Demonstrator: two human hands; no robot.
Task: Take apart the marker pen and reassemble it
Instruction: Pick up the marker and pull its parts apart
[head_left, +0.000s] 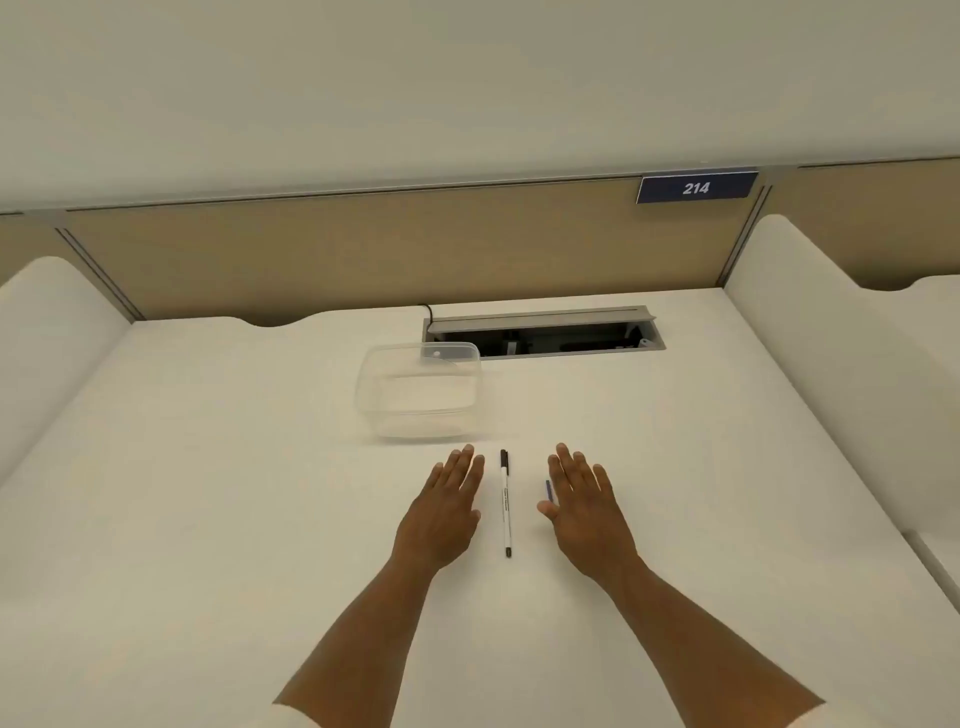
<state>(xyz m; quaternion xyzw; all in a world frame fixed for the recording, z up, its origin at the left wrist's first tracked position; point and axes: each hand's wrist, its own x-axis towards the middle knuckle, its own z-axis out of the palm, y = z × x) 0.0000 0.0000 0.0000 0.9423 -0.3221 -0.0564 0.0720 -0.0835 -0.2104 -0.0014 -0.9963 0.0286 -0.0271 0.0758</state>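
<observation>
Starting position for the dismantling of a marker pen. One marker pen (506, 503) is shown lying on the white surface (208, 493), its long axis running away from the viewer, the dark cap at the far end and a small dark tip at the near end. It appears fully assembled, so the first step, removal of the cap, is judged not yet begun.

The left hand (441, 512) and the right hand (584, 512) are laid flat, palms down, one on each side of the pen and just beside it, neither touching it. Each grip is spread flat with the fingers extended, and nothing is held. A small blue mark (548, 490) is visible at the inner edge of the right hand; what it is cannot be told.

The next move is judged to call for the barrel to be pinched by one hand and the cap by the other, then pulled apart along the pen's axis.

Count: two hands, one pen, one clear plastic container (418, 392) standing beyond the pen, one open cable hatch (540, 332) in the surface behind it, and one sign (696, 187) reading 214 on the rear panel.
</observation>
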